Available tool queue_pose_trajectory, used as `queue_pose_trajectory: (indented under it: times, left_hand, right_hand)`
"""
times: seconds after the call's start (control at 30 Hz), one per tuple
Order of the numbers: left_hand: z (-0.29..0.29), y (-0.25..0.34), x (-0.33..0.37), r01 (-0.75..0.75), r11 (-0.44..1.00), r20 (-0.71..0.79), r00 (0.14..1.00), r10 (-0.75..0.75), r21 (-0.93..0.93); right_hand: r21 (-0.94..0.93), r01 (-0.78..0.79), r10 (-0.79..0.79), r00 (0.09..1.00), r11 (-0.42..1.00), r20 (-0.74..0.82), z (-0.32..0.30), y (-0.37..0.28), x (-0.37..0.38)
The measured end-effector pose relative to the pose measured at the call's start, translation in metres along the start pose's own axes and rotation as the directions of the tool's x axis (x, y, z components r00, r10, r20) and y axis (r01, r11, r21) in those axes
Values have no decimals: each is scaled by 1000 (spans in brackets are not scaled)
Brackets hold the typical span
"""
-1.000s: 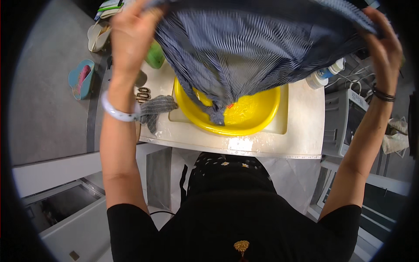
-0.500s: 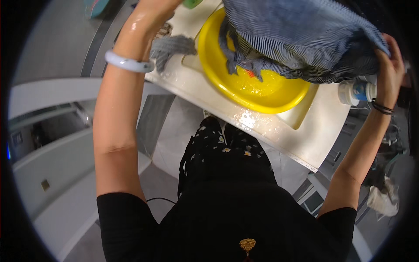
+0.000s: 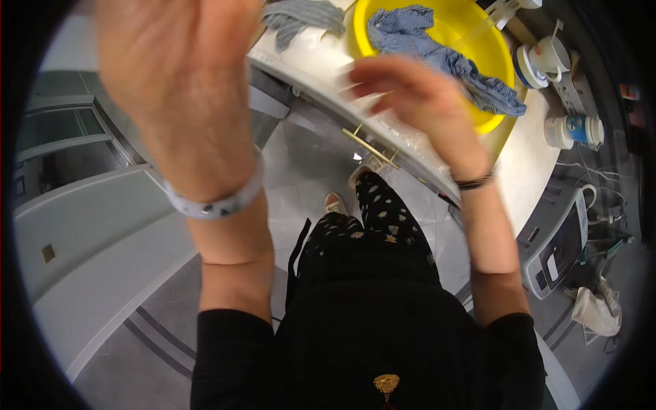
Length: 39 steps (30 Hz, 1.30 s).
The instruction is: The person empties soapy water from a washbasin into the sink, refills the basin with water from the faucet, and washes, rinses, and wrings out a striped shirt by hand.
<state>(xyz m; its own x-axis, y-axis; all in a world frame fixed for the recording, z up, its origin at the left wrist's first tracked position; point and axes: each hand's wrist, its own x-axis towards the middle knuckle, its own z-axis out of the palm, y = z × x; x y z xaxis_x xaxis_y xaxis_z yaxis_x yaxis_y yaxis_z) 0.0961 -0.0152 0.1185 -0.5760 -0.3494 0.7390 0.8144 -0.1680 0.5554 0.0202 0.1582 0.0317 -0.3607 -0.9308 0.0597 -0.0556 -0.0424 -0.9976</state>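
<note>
Raised close to the camera, my left hand (image 3: pixel 181 82) is blurred, and its fingers run out past the upper edge. A pale bangle circles that wrist. My right hand (image 3: pixel 427 106) is in front of the counter edge, smeared by motion, with fingers stretched leftward and apart and nothing seen in them. Behind it, a blue striped garment (image 3: pixel 410 34) lies bunched in a yellow basin (image 3: pixel 360 31), one end hanging over the rim on the right. Left of the basin, a grey cloth (image 3: pixel 301 17) rests on the white counter (image 3: pixel 328 58).
A white faucet (image 3: pixel 507 8) reaches over the basin. At the right stand a white cup (image 3: pixel 549 56) and white and blue containers (image 3: pixel 576 130). A gold drawer handle (image 3: pixel 371 148) juts out below the counter. A grey appliance (image 3: pixel 557 242) is at the lower right.
Both hands have let go of the striped garment, which now lies in the basin. The left hand has risen toward the camera; the right has moved left. The view has shifted.
</note>
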Motion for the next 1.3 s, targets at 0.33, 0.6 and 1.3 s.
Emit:
queue_pose_trajectory:
  times: [0.33,0.6,1.3]
  left_hand:
    - [-45,118,-127,38,570,-318,798,-512,-821]
    - [-9,152,-169,152,183,-226,833,504,971]
    - [80,123,-226,584,334,-635,770,60,740]
  right_hand:
    - [637,-481,1,798,602,602,230,23,-64]
    - [543,-476,84,800,692,594,288,21,-108]
    - [627,-315,663,593,713,-457,-26,78,-330]
